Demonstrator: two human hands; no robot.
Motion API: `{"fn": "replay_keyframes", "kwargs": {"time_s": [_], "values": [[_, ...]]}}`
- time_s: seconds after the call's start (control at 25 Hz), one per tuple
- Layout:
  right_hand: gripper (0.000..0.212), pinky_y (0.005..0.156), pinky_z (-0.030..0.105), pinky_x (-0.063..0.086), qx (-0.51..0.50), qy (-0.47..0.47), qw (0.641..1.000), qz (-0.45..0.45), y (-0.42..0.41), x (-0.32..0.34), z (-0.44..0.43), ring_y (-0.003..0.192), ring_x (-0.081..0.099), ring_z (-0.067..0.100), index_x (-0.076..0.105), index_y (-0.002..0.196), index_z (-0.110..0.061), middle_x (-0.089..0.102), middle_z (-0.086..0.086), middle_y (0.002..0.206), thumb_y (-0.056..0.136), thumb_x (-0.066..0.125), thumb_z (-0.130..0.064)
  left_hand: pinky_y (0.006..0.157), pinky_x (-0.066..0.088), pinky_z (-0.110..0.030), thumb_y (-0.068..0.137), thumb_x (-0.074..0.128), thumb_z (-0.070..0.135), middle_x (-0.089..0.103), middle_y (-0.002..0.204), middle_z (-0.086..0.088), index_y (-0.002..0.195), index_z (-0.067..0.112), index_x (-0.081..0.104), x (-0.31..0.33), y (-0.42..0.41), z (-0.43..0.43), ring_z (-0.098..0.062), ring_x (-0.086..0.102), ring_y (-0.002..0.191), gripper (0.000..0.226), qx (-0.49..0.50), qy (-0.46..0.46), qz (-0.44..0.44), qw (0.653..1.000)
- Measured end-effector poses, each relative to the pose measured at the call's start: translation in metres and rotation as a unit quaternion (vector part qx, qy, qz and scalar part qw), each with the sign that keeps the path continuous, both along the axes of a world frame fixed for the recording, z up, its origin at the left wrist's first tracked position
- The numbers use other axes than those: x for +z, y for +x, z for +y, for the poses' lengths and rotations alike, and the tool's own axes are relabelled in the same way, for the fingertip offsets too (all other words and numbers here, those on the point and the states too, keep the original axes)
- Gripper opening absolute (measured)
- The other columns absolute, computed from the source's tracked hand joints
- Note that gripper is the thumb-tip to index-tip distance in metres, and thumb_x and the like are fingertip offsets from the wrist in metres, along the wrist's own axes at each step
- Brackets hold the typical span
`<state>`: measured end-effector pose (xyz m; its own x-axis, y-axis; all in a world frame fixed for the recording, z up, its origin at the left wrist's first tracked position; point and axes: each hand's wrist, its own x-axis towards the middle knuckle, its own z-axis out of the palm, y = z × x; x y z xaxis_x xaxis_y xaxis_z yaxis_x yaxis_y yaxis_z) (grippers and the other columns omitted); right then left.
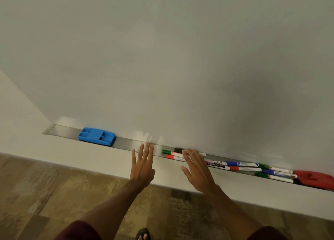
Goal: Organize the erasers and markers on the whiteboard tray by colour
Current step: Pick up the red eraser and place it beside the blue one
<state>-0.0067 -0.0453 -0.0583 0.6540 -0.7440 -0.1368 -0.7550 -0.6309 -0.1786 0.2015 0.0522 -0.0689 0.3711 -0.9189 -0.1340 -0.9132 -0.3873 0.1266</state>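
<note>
A metal whiteboard tray (126,144) runs from left to lower right. A blue eraser (96,136) lies near its left end and a red eraser (315,179) at its right end. A green-capped marker (167,152) and a red-capped marker (170,157) lie mid-tray, with a small black piece (178,150) behind them. Further right lies a cluster of several markers with blue (233,163), red, green and black caps. My left hand (142,164) hovers open over the bare middle of the tray. My right hand (196,169) is open, its fingers covering the barrels of the two mid-tray markers.
The whiteboard (180,59) fills the upper view. A white wall (81,156) sits below the tray and wood-look flooring (45,194) lies beneath. My foot (143,234) shows at the bottom edge.
</note>
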Motion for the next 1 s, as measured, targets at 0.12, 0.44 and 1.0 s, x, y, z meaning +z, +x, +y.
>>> {"fn": "replay_keyframes", "kwargs": {"time_s": [0.12,0.44,1.0], "values": [[0.063,0.12,0.037,-0.004,-0.008,-0.01,1.0,0.006,-0.038,0.004,-0.011,0.15,-0.005,0.021,0.003,0.15,-0.029,-0.002,0.0,0.162,0.097,0.028,-0.051,0.111,-0.021,-0.052,0.085,0.049,0.022,-0.018,0.159,-0.007,0.151,0.016,-0.007,0.008,-0.044,-0.016,-0.028,-0.024,0.143,0.086,-0.006,-0.015,-0.004,1.0],[0.061,0.12,0.041,-0.002,-0.021,-0.012,1.0,0.007,-0.142,0.008,-0.039,0.15,-0.003,0.022,0.005,0.149,-0.034,0.001,0.0,0.162,0.097,0.028,-0.052,0.116,-0.013,-0.05,0.093,0.044,0.029,-0.021,0.159,-0.007,0.15,0.017,-0.011,0.026,-0.178,-0.053,-0.027,-0.021,0.145,0.08,-0.015,-0.02,0.032,0.999],[0.049,0.115,0.038,0.032,-0.151,-0.035,0.982,-0.111,-0.319,0.018,-0.074,0.138,0.037,0.022,0.045,0.138,-0.018,0.041,0.006,0.149,0.096,0.043,-0.043,0.12,0.016,-0.038,0.09,0.057,0.03,0.014,0.16,-0.009,0.151,0.01,0.012,0.031,-0.378,-0.118,-0.025,0.011,0.148,0.078,-0.056,-0.093,0.176,0.978]]}}
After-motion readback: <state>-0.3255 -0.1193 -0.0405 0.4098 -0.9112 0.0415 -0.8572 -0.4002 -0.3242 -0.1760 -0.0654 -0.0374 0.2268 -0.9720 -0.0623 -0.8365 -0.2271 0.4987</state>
